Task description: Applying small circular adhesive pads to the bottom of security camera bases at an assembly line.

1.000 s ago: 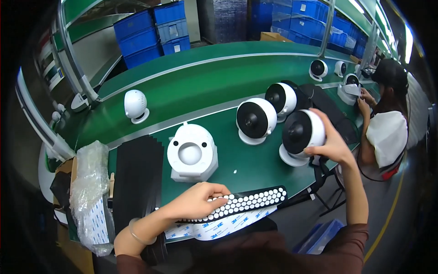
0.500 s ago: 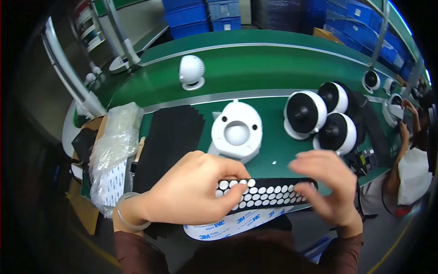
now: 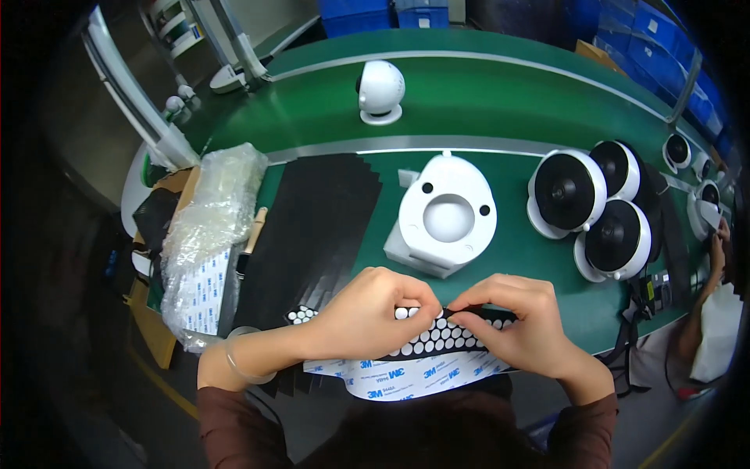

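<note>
A black sheet of round white stick-on pads [image 3: 441, 338] is in front of me, over white printed backing paper [image 3: 418, 377]. My left hand [image 3: 375, 314] is closed at the sheet's upper edge, thumb and forefinger pinched, covering part of the pads. Close beside those fingertips, my right hand [image 3: 512, 320] pinches too, over the right part of the sheet. A tiny dark bit shows between the two hands; which one holds it is unclear. Just beyond stands a white plastic fixture [image 3: 408, 234] with a round hollow and two black dots.
Black sheets [image 3: 312, 211] lie stacked at left, beside a brush [image 3: 256, 230] and a bubble-wrapped bundle [image 3: 215, 211]. White cameras with black fronts [image 3: 570, 191] cluster at right. Another white camera [image 3: 381, 90] stands on the green belt [image 3: 484, 102]. A co-worker's arm [image 3: 712, 266] shows far right.
My right hand has moved left and closed into a pinch beside my left fingertips. The left hand's pinch has tightened at the sheet's upper edge. The whole view has shifted.
</note>
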A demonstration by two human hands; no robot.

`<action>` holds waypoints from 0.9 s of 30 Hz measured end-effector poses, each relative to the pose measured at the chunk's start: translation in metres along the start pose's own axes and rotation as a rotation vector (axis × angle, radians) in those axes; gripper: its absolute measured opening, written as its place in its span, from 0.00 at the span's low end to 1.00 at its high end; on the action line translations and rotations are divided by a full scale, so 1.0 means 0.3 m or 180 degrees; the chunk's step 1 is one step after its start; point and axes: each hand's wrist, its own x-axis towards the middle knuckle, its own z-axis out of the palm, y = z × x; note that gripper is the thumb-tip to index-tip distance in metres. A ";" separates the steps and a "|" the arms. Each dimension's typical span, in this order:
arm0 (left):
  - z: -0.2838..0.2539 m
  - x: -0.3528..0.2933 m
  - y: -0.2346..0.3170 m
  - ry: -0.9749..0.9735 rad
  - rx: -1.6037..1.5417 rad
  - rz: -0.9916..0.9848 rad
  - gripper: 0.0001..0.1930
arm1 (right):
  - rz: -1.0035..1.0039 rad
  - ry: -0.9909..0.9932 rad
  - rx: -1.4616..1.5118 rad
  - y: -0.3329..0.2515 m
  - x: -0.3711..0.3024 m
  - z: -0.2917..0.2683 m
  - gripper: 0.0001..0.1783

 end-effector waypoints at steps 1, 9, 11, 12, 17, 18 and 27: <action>0.016 0.010 -0.020 -0.0036 -0.0053 -0.0011 0.05 | 0.0058 -0.0028 -0.0009 0.004 -0.004 -0.001 0.08; 0.095 0.048 -0.097 0.0596 -0.0463 0.0724 0.05 | 0.0051 0.0101 -0.0575 0.021 -0.014 -0.011 0.09; 0.108 0.050 -0.114 0.0697 -0.0332 0.1017 0.04 | 0.0056 0.0056 -0.0618 0.024 -0.017 -0.009 0.09; 0.112 0.051 -0.121 0.0694 -0.0368 0.1005 0.04 | 0.0029 0.0043 -0.0658 0.025 -0.017 -0.007 0.08; 0.131 0.045 -0.139 0.0821 -0.0216 0.1215 0.03 | 0.0129 -0.0168 -0.0589 0.022 -0.009 -0.013 0.09; 0.131 0.044 -0.142 0.0821 -0.0228 0.1204 0.03 | 0.0113 -0.0190 -0.0605 0.020 -0.007 -0.013 0.09; 0.123 0.035 -0.135 0.0859 -0.0536 0.1178 0.03 | -0.0159 0.0019 -0.0802 -0.002 -0.019 0.006 0.09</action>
